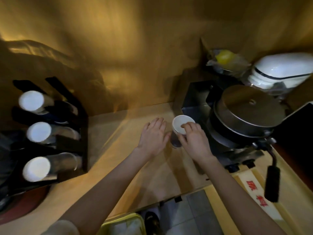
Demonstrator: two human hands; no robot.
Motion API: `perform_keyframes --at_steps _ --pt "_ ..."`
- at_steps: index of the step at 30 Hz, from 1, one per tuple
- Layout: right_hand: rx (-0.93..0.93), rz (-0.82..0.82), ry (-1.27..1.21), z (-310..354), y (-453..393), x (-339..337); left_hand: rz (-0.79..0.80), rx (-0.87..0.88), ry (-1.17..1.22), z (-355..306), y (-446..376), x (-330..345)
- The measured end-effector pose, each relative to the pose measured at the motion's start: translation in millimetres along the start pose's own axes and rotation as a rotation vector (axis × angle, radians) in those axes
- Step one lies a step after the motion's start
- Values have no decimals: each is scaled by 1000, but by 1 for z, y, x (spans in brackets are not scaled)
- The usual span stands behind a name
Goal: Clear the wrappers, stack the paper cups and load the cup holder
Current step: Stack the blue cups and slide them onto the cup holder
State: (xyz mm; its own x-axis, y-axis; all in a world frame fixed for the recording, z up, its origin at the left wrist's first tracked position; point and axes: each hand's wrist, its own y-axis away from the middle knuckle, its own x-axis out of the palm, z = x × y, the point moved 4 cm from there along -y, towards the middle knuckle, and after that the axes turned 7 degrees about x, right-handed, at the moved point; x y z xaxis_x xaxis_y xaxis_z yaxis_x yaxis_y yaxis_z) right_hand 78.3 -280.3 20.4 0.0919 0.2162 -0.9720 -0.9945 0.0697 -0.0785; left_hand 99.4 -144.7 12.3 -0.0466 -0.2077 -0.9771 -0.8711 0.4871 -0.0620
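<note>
Gripping the paper cup stack [179,131] at its rim, the right hand [194,141] has fingertips hooked over the lip into the open mouth and thumb down the outer wall, likely to steady or lift it. Left hand [155,135] lies beside the stack on its left, fingers loosely spread and flat, holding nothing; thumb close to the cup wall, contact unclear. It probably waits to brace the stack or take it.

Stack stands upright on the counter [135,167] near the back edge, toward the right, mouth up, long axis vertical. White inside, dark printed sleeve lower down; number of cups nested cannot be told.

Just right of the stack sits a cup sealing machine [245,116] with a round metal top and black lever handle [271,183]. At the left edge of the counter a black cup holder [74,119] carries three tilted tubes; white cup ends [38,134] face the camera, so the slots point outward. Loading would need the stack tipped to match that slant. A yellow bin [122,224] shows below the front edge. No wrappers visible on the counter; frame blurred.
</note>
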Motion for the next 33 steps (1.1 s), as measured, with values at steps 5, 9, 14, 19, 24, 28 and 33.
perform_keyframes --at_steps 5,9,14,19,24,28,33 --pt "356 6 -352 -36 -9 6 125 -223 334 -9 -34 20" --pt "624 152 -645 -51 -21 26 207 -318 570 -4 -43 35" --pt "742 227 -944 -47 -26 36 232 -404 854 0 -38 37" --pt "607 210 -1102 -17 -22 19 287 -718 1412 19 -15 24" --pt "231 193 -1195 35 -14 -3 403 -729 1868 50 15 -10" --pt "47 246 -1147 75 -8 -4 238 -703 1911 73 45 -42" --pt "60 403 -1226 122 -8 5 -56 -583 1588 106 87 -70"
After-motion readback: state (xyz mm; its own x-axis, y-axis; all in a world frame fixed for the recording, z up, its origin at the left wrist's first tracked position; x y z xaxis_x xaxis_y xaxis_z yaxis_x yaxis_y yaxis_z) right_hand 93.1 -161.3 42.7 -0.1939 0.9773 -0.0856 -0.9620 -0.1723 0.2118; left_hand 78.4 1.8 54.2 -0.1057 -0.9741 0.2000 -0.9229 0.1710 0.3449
